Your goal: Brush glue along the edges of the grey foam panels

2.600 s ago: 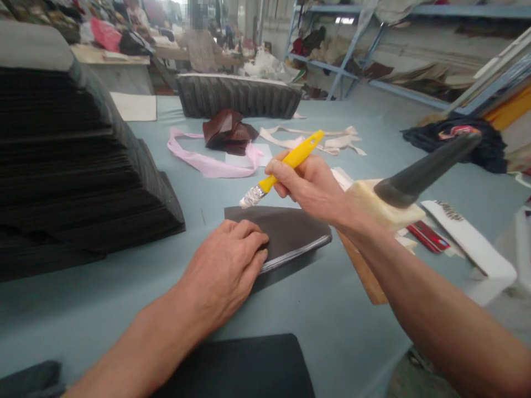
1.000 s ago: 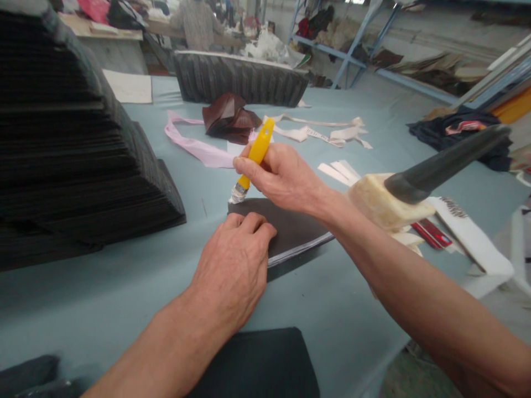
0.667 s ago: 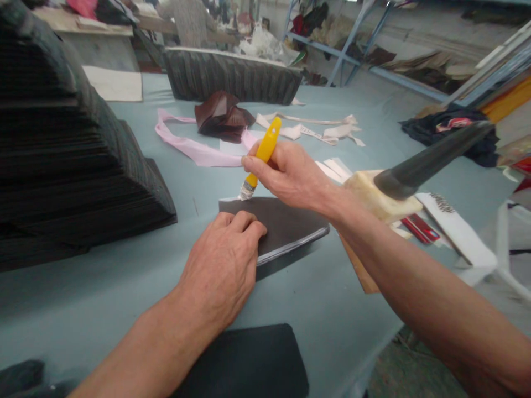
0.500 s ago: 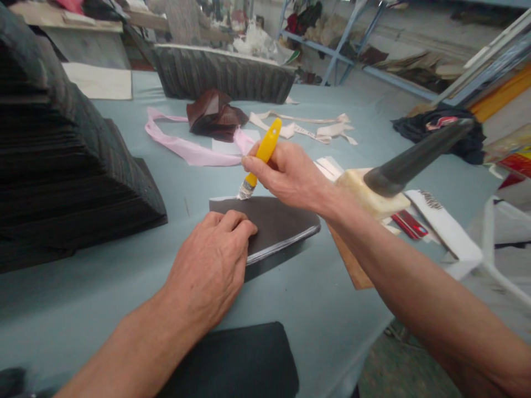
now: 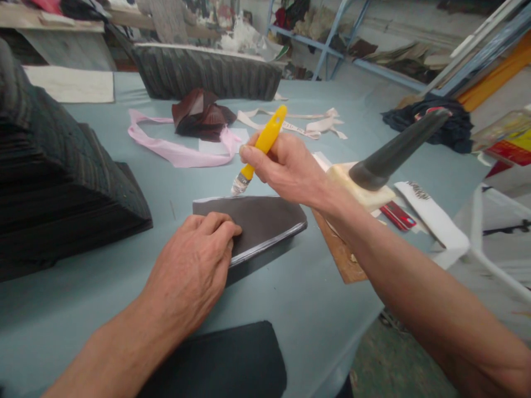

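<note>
A dark grey panel (image 5: pixel 265 215) with white, wet-looking edges lies on the bluish table cover, on top of other dark pieces. My left hand (image 5: pixel 203 249) bears down on its left part with bent fingers held close together; the thumb is hidden. Above the far edge, my right hand (image 5: pixel 286 166) grips a yellow-handled paintbrush (image 5: pixel 265 138). White paste coats the bristles, which point down at the panel's far left edge; whether they touch it I cannot tell. Nearest me lies another dark panel (image 5: pixel 219 359), partly covered by my left forearm.
Tall stacks of dark pieces (image 5: pixel 70 182) stand at left, with another dark row (image 5: pixel 207 72) behind. A pink strip (image 5: pixel 178 155), brown crumpled material (image 5: pixel 201 116) and a dark handle-like object (image 5: pixel 398 149) on a pale block (image 5: pixel 373 199) lie around. The table edge runs at right.
The brush has lifted slightly off the panel's far edge and tilted more. My left hand stays on the panel. The whole view has shifted a little.
</note>
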A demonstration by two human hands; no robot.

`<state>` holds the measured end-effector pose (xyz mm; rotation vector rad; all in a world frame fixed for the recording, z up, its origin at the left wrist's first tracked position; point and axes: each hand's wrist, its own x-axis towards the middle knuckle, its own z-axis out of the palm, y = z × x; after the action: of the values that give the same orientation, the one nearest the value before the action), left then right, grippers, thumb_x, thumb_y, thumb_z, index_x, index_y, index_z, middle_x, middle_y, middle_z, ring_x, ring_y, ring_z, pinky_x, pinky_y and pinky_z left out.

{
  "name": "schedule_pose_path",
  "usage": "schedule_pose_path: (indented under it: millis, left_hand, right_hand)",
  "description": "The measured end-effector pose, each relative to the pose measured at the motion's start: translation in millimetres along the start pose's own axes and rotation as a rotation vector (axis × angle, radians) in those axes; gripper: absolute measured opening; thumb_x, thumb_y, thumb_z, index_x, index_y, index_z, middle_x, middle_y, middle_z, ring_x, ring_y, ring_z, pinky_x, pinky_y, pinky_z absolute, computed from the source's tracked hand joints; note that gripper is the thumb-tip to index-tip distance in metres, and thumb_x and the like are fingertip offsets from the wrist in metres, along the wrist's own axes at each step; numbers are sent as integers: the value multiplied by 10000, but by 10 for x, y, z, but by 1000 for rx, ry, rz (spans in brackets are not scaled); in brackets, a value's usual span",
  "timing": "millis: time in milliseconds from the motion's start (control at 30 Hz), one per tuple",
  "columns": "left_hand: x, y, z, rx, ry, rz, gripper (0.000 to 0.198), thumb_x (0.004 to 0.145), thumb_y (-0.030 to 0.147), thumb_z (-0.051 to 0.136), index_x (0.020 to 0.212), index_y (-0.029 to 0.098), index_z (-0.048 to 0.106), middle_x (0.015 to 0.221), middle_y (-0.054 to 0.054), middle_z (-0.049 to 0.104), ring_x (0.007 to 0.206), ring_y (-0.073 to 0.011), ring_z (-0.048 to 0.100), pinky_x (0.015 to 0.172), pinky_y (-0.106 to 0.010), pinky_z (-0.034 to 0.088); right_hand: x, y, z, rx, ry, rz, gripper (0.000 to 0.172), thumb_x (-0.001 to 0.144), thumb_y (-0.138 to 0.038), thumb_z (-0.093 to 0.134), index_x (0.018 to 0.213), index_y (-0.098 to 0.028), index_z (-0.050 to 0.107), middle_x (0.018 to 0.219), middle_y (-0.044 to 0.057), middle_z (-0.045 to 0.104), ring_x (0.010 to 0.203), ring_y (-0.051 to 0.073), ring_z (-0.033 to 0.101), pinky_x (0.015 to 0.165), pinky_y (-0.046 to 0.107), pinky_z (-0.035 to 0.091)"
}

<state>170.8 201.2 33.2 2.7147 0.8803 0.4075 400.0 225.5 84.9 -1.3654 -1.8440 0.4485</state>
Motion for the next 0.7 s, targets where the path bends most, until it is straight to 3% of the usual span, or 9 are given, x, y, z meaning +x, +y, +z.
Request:
schedule_pose_path:
  millis: [133,267,500,700]
  left_hand:
    - [15,28,-25,27,-9,0,435,1072,212,279,1162,171,702,1202,-125,714,1017,-319,643,965,-567,537]
    - [20,34,-22,49,-13,-10,436,1066,204,283,1143,166,710,1194,-128,712,1008,-319,638,960,-567,539]
    - [5,18,4,30,0,0,445,1074,233,277,1127,182,715,1187,-115,716,1000,-303,641,954,-546,537]
    - [3,-16,45,13,35,15,435,1084,260,276,1153,196,700,1215,-100,714,1035,-298,642,979,-538,520]
  right_hand:
    - [113,-118,223,81,-33,-34,467,1068,-561,609,750,-244,483,679,-40,466,698,142,447,653,288,391]
    - [197,-51,346,64,-73,-76,465,1085,-520,597,735,-233,489,687,-41,472,692,132,436,660,289,367]
    - [88,171,38,-42,-95,-27,502,1071,-545,588,694,-244,449,646,-43,420,664,136,374,628,311,324]
    - [-26,172,-165,-108,-70,1,482,1065,-518,599,697,-250,441,631,-46,406,660,140,373,624,310,331]
